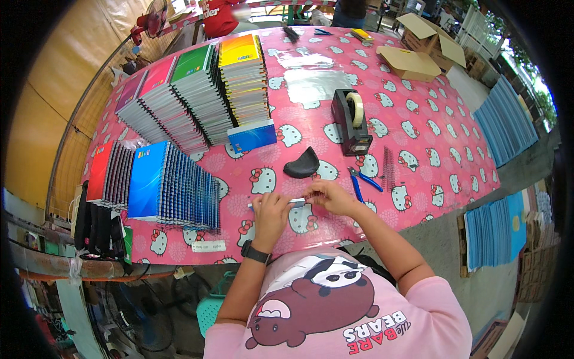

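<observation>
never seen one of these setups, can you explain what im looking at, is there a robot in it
No robot here: these are a person's own bare hands. The one picture comes from a camera worn on their head, looking down; its fisheye lens bends straight edges. The left hand holds a thin, white-edged item. The right hand is at that item's right end; exactly what it pinches is too small to tell. On the pink patterned table are stacks of spiral-bound notebooks, a black tape dispenser, blue-handled pliers and a wire coil.
</observation>
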`<state>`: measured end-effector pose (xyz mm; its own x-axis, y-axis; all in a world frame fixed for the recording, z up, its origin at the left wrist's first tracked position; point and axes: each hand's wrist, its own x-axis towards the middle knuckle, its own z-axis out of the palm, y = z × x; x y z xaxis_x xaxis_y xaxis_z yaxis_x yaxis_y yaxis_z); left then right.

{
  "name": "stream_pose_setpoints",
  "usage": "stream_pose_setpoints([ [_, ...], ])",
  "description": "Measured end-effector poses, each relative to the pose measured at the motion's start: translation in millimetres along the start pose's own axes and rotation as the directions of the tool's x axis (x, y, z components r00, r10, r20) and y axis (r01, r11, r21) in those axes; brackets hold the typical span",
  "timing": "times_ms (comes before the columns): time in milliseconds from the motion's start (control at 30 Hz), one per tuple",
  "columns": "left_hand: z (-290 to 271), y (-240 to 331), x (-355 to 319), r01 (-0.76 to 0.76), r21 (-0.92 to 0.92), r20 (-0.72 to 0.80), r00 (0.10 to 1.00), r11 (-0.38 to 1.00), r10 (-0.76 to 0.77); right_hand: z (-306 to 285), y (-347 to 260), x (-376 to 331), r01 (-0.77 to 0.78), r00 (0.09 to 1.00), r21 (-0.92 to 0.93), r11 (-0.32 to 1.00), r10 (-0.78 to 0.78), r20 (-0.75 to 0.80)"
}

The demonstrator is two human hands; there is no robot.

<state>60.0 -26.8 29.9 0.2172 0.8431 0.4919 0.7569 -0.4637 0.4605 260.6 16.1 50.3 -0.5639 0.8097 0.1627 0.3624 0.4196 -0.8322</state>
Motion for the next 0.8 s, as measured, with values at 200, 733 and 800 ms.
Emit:
stream_pose_setpoints([
  [200,-0.5,1.2,-0.2,-0.002,0.001,-0.016,1.0,1.0,0.002,1.4,-3.1,-4.8,-0.045,0.997,0.061,0.997,0.041,0.065],
  [733,3.1,17.7,0.9,-0.043,-0.101,0.074,0.996,0.994,0.051,-15.9,36.3,26.3,-0.132,0.964,0.016,0.991,0.132,-0.231],
  [800,-4.2,19.5,2.6,-0.056,-0.071,0.13,0.989,0.996,0.065,-14.7,45.8,37.3,-0.074,0.939,-0.248,0.966,-0.017,-0.345],
])
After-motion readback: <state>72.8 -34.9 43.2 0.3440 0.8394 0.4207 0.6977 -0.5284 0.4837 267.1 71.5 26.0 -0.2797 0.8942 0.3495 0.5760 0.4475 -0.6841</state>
